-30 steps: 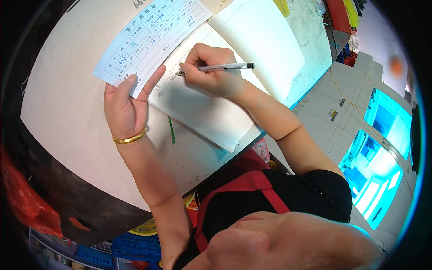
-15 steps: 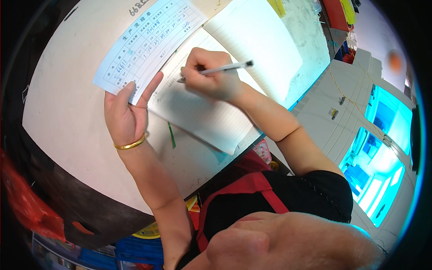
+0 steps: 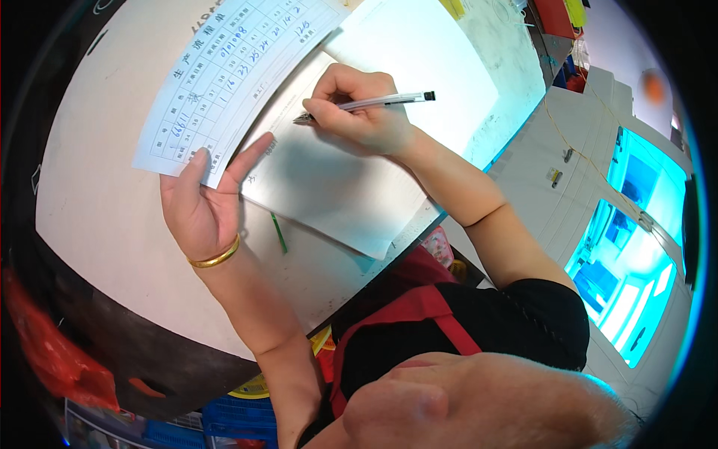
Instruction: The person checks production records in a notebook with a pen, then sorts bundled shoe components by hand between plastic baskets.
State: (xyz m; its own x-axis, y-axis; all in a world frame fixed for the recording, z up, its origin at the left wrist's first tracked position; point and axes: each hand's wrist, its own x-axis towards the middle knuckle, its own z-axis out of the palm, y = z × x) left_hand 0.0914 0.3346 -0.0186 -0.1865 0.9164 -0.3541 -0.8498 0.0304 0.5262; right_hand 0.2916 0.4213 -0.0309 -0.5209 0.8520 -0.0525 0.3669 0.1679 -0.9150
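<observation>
My left hand (image 3: 202, 206) pinches the near lower corner of a paper form (image 3: 232, 82), thumb on top, with a printed table and handwritten entries. Its index finger stretches onto the edge of an open lined notebook (image 3: 351, 209). In my right hand (image 3: 363, 112) is a clear pen with a black end (image 3: 396, 99), gripped for writing. The pen tip is at the left-hand page near some handwriting; whether it touches the paper, I cannot tell. The form overlaps the notebook's left side.
Both papers lie at a white worktable (image 3: 97, 202). A thin green strip (image 3: 279, 233) lies beside the notebook. Red plastic (image 3: 60, 352) and blue baskets (image 3: 239, 415) are beyond the table's edge at lower left. A grey machine casing (image 3: 538, 187) stands at right.
The form has shifted left and slightly down with my left hand. My right hand has moved a little to the right along the page, the pen still in it.
</observation>
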